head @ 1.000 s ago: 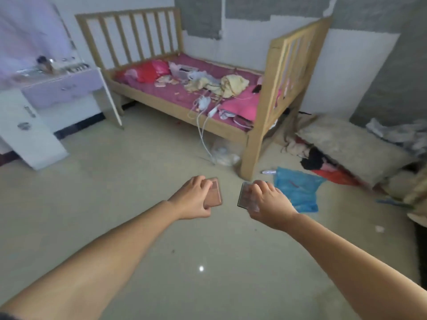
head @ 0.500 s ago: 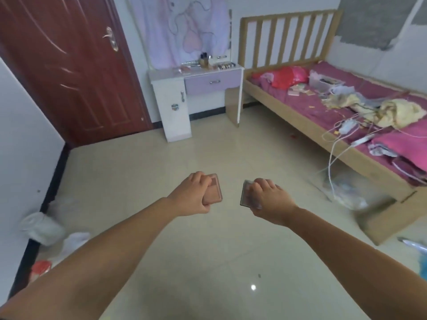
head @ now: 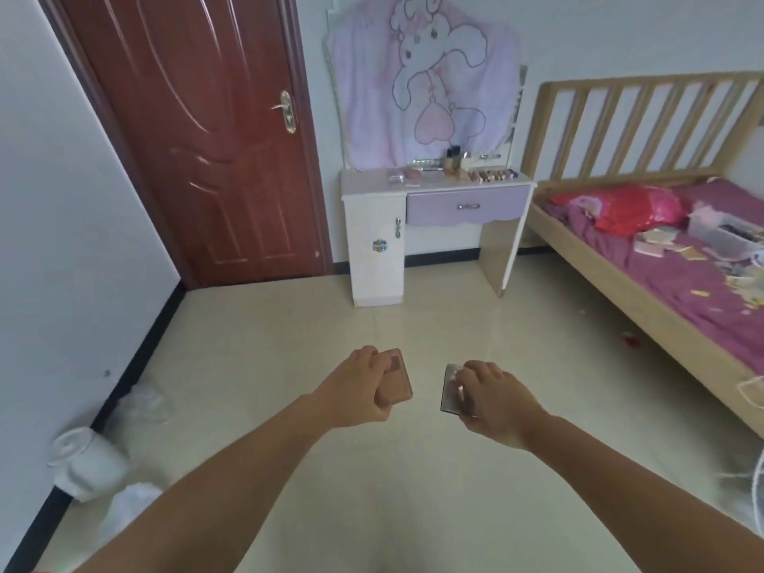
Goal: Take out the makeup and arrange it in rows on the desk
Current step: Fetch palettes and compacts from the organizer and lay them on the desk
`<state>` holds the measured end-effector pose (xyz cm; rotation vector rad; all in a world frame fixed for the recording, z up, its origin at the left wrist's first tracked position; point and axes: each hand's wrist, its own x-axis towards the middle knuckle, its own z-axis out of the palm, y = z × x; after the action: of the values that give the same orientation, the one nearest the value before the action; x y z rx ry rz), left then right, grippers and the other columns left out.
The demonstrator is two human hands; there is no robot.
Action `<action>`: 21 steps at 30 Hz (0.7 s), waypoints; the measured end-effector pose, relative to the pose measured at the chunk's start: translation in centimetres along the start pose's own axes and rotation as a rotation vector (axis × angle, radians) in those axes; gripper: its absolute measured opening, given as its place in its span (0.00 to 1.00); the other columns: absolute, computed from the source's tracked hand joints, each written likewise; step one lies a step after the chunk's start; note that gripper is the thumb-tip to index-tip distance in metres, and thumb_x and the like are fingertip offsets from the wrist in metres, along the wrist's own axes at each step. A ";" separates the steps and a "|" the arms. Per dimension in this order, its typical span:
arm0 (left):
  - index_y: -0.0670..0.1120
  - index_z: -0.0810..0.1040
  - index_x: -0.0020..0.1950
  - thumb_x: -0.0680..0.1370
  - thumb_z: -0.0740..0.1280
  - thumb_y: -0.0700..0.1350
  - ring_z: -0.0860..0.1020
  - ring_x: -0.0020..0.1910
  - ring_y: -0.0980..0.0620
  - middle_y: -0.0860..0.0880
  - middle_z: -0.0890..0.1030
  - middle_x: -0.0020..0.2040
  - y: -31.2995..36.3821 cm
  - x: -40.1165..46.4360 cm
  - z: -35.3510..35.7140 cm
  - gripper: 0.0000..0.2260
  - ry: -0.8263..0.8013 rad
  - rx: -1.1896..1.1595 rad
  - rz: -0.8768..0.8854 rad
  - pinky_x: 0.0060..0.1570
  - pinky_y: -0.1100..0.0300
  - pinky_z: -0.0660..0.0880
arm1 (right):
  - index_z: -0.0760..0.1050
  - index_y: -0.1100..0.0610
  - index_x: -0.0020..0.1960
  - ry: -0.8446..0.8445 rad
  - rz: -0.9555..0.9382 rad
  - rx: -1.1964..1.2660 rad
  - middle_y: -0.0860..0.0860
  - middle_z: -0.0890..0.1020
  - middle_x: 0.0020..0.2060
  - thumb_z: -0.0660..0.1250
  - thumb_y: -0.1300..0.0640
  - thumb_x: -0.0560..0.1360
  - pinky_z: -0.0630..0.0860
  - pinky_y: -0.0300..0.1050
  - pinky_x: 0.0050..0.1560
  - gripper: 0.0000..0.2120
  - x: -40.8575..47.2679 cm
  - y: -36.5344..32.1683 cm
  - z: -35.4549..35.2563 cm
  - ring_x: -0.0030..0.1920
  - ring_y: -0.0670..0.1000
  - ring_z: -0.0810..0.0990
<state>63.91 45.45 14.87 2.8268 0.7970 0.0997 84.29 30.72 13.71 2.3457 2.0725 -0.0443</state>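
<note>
— What's on the desk at top centre?
— A row of makeup, some bottles, a pinkish compact.
— And the bed on the right?
— A red bag, a clear box, scattered bits.

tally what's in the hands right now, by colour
Pink compact, in the left hand: 1
Grey compact, in the right hand: 1
Total: 2
</note>
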 end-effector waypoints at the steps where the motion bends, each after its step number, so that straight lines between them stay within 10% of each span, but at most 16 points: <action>1: 0.44 0.69 0.60 0.70 0.69 0.50 0.71 0.57 0.46 0.45 0.70 0.58 -1.0 2.2 -0.3 0.22 0.015 -0.017 -0.017 0.55 0.60 0.70 | 0.65 0.57 0.67 0.001 -0.021 -0.004 0.54 0.68 0.67 0.64 0.48 0.73 0.68 0.45 0.61 0.26 2.5 1.2 -0.5 0.66 0.56 0.68; 21: 0.45 0.67 0.63 0.70 0.70 0.50 0.69 0.58 0.46 0.45 0.68 0.60 -33.5 44.1 -6.6 0.25 -0.021 -0.069 -0.094 0.55 0.59 0.68 | 0.64 0.56 0.68 -0.004 -0.036 0.087 0.53 0.69 0.66 0.65 0.48 0.73 0.69 0.45 0.59 0.27 55.1 15.1 -2.9 0.64 0.56 0.69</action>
<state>83.64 97.67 14.67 2.7161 0.9027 0.0813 106.08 83.55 14.86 2.3537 2.1537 -0.1424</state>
